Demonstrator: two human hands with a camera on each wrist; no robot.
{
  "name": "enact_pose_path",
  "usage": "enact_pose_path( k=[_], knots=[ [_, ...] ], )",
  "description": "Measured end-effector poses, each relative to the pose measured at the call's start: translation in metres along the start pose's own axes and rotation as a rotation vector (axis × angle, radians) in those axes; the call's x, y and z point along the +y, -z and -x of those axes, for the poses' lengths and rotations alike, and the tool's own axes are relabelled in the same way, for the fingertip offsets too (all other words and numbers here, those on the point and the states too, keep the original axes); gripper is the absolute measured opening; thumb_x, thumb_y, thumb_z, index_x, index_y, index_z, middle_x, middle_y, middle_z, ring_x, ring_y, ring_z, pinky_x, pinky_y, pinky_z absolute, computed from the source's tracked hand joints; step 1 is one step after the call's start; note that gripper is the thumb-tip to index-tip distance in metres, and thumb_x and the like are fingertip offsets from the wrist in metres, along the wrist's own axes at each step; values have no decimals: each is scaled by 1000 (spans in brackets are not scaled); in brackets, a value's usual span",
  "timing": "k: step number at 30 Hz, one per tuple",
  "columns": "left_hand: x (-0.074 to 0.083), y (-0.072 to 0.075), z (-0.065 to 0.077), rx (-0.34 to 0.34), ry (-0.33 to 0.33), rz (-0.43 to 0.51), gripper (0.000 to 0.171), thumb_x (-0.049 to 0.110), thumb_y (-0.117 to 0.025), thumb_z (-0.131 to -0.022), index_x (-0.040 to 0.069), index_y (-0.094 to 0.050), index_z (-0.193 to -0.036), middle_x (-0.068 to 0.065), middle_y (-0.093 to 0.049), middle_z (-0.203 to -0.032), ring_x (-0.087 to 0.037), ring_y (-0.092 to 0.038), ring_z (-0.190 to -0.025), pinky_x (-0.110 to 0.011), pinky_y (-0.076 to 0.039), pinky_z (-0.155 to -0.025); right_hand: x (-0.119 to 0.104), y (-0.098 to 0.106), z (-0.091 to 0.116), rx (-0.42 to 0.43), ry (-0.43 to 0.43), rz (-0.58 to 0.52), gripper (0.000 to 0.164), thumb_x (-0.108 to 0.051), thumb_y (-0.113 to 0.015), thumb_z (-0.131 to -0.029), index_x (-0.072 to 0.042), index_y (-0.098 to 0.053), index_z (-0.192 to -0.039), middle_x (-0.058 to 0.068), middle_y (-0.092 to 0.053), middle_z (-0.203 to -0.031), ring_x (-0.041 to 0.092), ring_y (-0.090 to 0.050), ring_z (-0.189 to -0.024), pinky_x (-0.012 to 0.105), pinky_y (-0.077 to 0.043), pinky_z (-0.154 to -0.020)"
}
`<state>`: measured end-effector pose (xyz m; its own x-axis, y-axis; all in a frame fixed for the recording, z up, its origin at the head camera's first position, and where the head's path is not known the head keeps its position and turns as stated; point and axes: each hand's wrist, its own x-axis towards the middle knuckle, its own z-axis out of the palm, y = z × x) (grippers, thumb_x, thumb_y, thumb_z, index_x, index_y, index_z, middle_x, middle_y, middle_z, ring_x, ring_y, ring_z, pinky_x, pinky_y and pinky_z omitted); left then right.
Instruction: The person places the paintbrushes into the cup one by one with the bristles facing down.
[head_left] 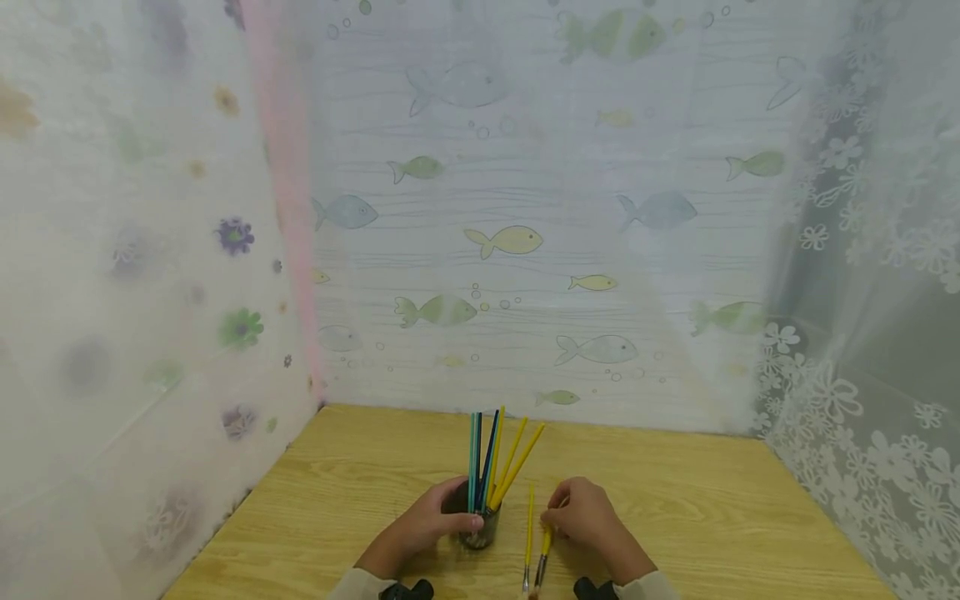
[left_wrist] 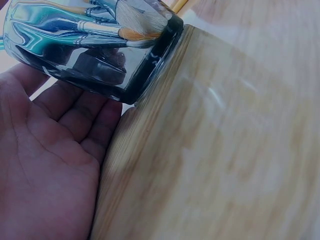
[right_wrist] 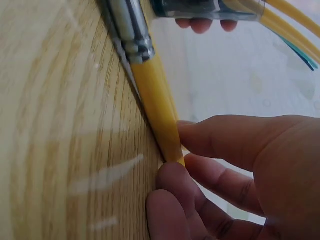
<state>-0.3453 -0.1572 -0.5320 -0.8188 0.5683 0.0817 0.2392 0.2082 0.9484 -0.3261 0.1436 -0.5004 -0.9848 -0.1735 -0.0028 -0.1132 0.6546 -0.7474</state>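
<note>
My left hand holds a clear glass on the table, its thumb across the near side. Inside lean several paintbrushes, bristles down, with teal, dark blue and yellow handles sticking up. The left wrist view shows their bristles through the glass wall. To the right of the glass, my right hand pinches the yellow handle of a thick paintbrush between thumb and fingers. This brush lies along the tabletop, metal ferrule towards me. Between it and the glass lies a thinner yellow paintbrush.
The light wood table reaches back to a fish-patterned sheet. A flower-printed sheet hangs on the left, and a sheer one with white flowers on the right.
</note>
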Motion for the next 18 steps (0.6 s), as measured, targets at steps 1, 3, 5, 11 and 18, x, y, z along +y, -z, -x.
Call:
enact_pose_path(
  k=[1,3,5,11,18],
  knots=[
    [0,0,0,2,3,-1,77,41,-68,-98,6,-37,-159,-14,-51,-155,-33,-45,-145,-56,-38,-117,0,1,0,4,-6,3,13,-16,-81,-88,-8,-72,-88,3,-68,-77,16,-64,-60,32,-54,-53],
    [-1,0,0,4,12,4,78,41,-68,-98,6,-36,-160,-15,-50,-155,-34,-44,-146,-58,-36,-118,0,2,1,11,-10,1,13,-15,-83,-86,-7,-72,-87,4,-69,-78,16,-64,-60,32,-54,-52],
    [-1,1,-1,11,16,-3,79,42,-68,-97,6,-37,-160,-15,-49,-156,-36,-43,-147,-59,-35,-119,0,3,1,24,-12,-6,14,-13,-83,-84,-6,-71,-87,4,-69,-78,15,-65,-60,32,-55,-52],
    [-2,1,0,28,26,-12,81,43,-69,-97,5,-36,-160,-17,-46,-158,-39,-38,-149,-62,-33,-119,3,4,0,62,-30,-32,20,-7,-83,-78,-3,-68,-89,5,-69,-74,14,-68,-59,31,-56,-50],
    [-1,-1,-1,-14,-13,31,68,38,-68,-98,13,-44,-157,-7,-58,-148,-23,-51,-139,-42,-41,-116,9,4,-5,55,-79,-52,24,-7,-82,-77,0,-67,-95,7,-70,-78,15,-69,-61,31,-58,-53]
  ],
)
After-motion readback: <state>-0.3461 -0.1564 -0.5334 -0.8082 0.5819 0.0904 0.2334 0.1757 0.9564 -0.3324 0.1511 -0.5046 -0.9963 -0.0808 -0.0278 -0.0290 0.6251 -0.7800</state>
